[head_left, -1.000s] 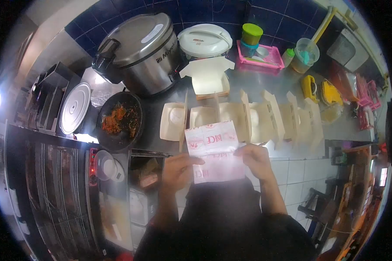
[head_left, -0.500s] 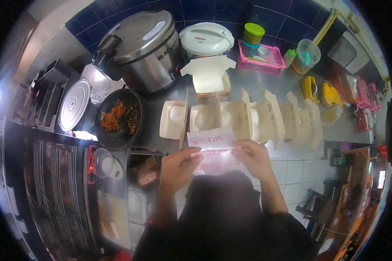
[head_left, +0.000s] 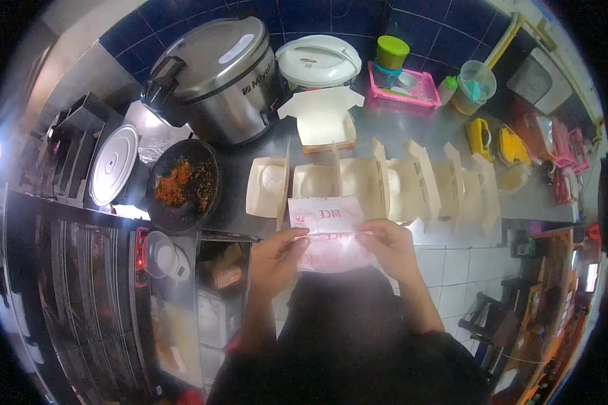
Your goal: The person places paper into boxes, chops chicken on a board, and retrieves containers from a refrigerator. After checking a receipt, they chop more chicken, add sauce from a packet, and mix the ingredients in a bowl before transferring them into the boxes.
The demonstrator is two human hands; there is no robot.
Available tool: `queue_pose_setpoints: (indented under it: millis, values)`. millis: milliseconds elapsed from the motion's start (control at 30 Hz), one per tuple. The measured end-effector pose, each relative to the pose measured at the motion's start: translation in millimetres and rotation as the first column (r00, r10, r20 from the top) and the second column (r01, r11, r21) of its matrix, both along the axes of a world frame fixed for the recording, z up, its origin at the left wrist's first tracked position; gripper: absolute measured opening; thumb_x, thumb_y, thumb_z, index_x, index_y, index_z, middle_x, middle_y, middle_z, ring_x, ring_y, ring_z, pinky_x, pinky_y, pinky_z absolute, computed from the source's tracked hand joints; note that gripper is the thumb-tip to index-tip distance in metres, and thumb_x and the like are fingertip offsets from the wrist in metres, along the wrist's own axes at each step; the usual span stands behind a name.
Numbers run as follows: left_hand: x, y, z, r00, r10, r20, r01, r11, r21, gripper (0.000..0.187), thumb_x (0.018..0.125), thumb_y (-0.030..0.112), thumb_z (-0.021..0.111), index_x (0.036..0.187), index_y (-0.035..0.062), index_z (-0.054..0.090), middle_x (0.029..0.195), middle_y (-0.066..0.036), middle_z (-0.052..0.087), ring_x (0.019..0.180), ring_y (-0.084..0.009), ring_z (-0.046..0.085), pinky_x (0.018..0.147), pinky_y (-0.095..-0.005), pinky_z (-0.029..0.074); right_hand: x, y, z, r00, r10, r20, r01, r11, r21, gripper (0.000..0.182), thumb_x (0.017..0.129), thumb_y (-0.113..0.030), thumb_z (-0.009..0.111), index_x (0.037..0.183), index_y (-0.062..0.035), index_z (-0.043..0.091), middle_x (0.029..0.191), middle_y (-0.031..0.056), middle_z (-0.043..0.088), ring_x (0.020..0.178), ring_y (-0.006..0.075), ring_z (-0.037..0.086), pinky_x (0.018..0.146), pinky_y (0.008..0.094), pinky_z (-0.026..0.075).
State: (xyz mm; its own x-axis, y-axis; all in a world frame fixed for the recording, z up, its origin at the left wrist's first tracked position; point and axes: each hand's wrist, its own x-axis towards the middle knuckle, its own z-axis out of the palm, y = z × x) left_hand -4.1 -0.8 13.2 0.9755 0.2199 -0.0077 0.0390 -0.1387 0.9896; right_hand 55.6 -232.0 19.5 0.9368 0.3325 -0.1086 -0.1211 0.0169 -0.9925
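A white paper wrapper (head_left: 332,251) printed with red "RICE" lettering is held in front of my body, over the counter's near edge. My left hand (head_left: 279,260) pinches its left side between thumb and fingers. On the opposite side my right hand (head_left: 390,248) pinches it at the same height. A crease runs across the paper between the two hands. Just beyond it stand several open cardboard food boxes in a row, among them a box (head_left: 266,185) at the left end with a round pale item inside. Another open box (head_left: 324,128) sits behind the row.
A large steel rice cooker (head_left: 216,81) and a white rice cooker (head_left: 319,62) stand along the tiled wall. Left on the counter is a black pan (head_left: 182,182) of reddish food. A pink basket (head_left: 403,101) and a plastic pitcher (head_left: 476,84) are at the back right.
The wrapper's upper part now lies flatter, so its lettering shows more clearly. Both hands keep their pinch and have shifted only slightly.
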Motion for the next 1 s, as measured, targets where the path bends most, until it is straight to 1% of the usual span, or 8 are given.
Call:
queue_pose_setpoints:
  millis: [167, 267, 500, 567, 767, 800, 867, 1000]
  values:
    - [-0.4, -2.0, -3.0, 0.996, -0.033, 0.089, 0.049, 0.982, -0.185, 0.022, 0.092, 0.012, 0.062, 0.108, -0.0034, 0.066, 0.096, -0.008, 0.069, 0.086, -0.0103, 0.062, 0.078, -0.0234, 0.049, 1.2, -1.1, -7.0, 1.000, -0.024, -0.008, 0.025, 0.997, 0.077, 0.019, 0.086, 0.000, 0.067, 0.105, -0.0006, 0.063, 0.084, 0.0007, 0.066, 0.071, 0.0023, 0.054, 0.062, 0.0184, 0.043]
    - [1.4, -0.4, 5.6, 0.996, -0.087, 0.021, 0.090, 0.969, -0.232, 0.026, 0.096, 0.015, 0.057, 0.111, -0.0048, 0.064, 0.099, -0.007, 0.067, 0.090, -0.0092, 0.060, 0.081, -0.0226, 0.046, 2.6, -2.4, -7.1, 0.996, -0.042, -0.085, 0.055, 0.987, 0.149, 0.023, 0.085, 0.002, 0.067, 0.108, -0.0008, 0.062, 0.085, 0.0010, 0.066, 0.071, 0.0024, 0.055, 0.063, 0.0179, 0.043]
    - [4.5, 4.8, -2.7, 0.966, -0.249, -0.067, 0.231, 0.951, -0.205, 0.031, 0.095, 0.012, 0.052, 0.120, -0.0052, 0.060, 0.108, -0.008, 0.065, 0.100, -0.0120, 0.058, 0.089, -0.0261, 0.044, 1.3, 0.1, -1.2, 0.991, -0.067, -0.118, 0.080, 0.990, 0.114, 0.022, 0.084, 0.002, 0.068, 0.106, -0.0010, 0.062, 0.086, 0.0019, 0.067, 0.072, 0.0027, 0.056, 0.063, 0.0181, 0.043]
    - [5.8, 12.2, -20.2, 0.942, -0.336, -0.009, 0.262, 0.752, -0.605, 0.035, 0.092, 0.007, 0.049, 0.123, -0.0075, 0.057, 0.114, -0.010, 0.064, 0.106, -0.0155, 0.057, 0.096, -0.0287, 0.042, 2.8, -1.5, -1.5, 0.989, -0.091, -0.113, 0.095, 0.995, 0.026, 0.016, 0.089, -0.005, 0.064, 0.104, -0.0002, 0.063, 0.087, 0.0034, 0.067, 0.073, 0.0041, 0.057, 0.065, 0.0195, 0.046]
    - [5.7, 17.6, -25.8, 0.925, -0.380, -0.011, 0.308, 0.765, -0.566, 0.040, 0.088, 0.005, 0.047, 0.125, -0.0087, 0.055, 0.119, -0.013, 0.062, 0.111, -0.0185, 0.057, 0.100, -0.0310, 0.039, 7.7, -13.4, -2.8, 0.902, 0.088, -0.423, 0.078, 0.930, 0.359, 0.028, 0.093, -0.012, 0.053, 0.115, 0.0051, 0.060, 0.102, 0.0118, 0.066, 0.088, 0.0159, 0.063, 0.081, 0.0285, 0.050]
    - [6.2, 16.8, -24.3, 0.925, -0.379, -0.010, 0.307, 0.765, -0.566, 0.040, 0.088, 0.005, 0.047, 0.125, -0.0087, 0.055, 0.119, -0.013, 0.062, 0.111, -0.0185, 0.057, 0.100, -0.0310, 0.039, 8.0, -15.2, -4.1, 0.902, 0.089, -0.423, 0.076, 0.931, 0.358, 0.028, 0.093, -0.012, 0.053, 0.115, 0.0051, 0.060, 0.102, 0.0118, 0.066, 0.088, 0.0159, 0.063, 0.081, 0.0285, 0.050]
    - [7.1, 15.6, -20.6, 0.934, -0.345, -0.089, 0.229, 0.773, -0.592, 0.047, 0.083, 0.007, 0.048, 0.124, -0.0169, 0.050, 0.119, -0.024, 0.060, 0.114, -0.0291, 0.057, 0.103, -0.0386, 0.039, 6.4, -17.4, -8.3, 0.891, 0.156, -0.425, 0.023, 0.922, 0.386, 0.036, 0.089, -0.008, 0.050, 0.121, 0.0078, 0.056, 0.110, 0.0156, 0.064, 0.098, 0.0203, 0.063, 0.087, 0.0316, 0.049]
    - [5.8, 15.4, -25.3, 0.930, -0.360, -0.069, 0.250, 0.759, -0.601, 0.048, 0.083, 0.008, 0.049, 0.124, -0.0170, 0.050, 0.120, -0.024, 0.060, 0.114, -0.0291, 0.058, 0.103, -0.0388, 0.039, 2.7, -17.9, -6.2, 0.934, 0.180, -0.310, -0.087, 0.953, 0.292, 0.042, 0.085, -0.006, 0.046, 0.124, 0.0098, 0.053, 0.113, 0.0182, 0.062, 0.101, 0.0223, 0.062, 0.090, 0.0328, 0.049]
